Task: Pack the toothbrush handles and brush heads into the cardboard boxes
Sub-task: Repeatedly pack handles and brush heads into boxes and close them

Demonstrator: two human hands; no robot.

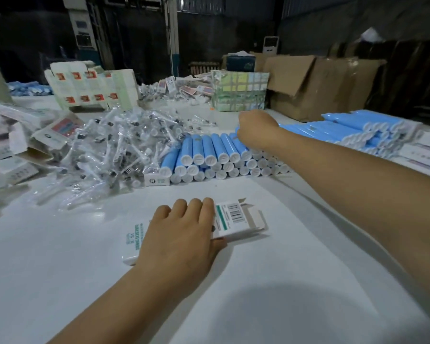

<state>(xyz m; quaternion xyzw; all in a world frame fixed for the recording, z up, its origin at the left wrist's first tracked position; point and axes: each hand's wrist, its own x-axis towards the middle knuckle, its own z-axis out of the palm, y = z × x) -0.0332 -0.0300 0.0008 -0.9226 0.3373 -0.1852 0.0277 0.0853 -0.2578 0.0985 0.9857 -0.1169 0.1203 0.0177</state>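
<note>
I see the white cardboard box lying flat on the white table, near the front, its right end flaps open and a barcode facing up. My left hand lies over its middle, fingers curled across the far edge and the thumb against the near side, so it holds the box down in a grip.

Beyond the box, the blue toothbrush handles lie stacked in rows, white end caps toward me. My right hand reaches out over the top row with its fingers bent down onto the handles; I cannot tell whether it has closed around one.

Left of the stack sits a loose heap of brush heads in clear wrappers, touching the handles' left end. More blue handles are piled further right. At the far left are opened printed boxes, and behind, upright white cartons and a large brown carton.
</note>
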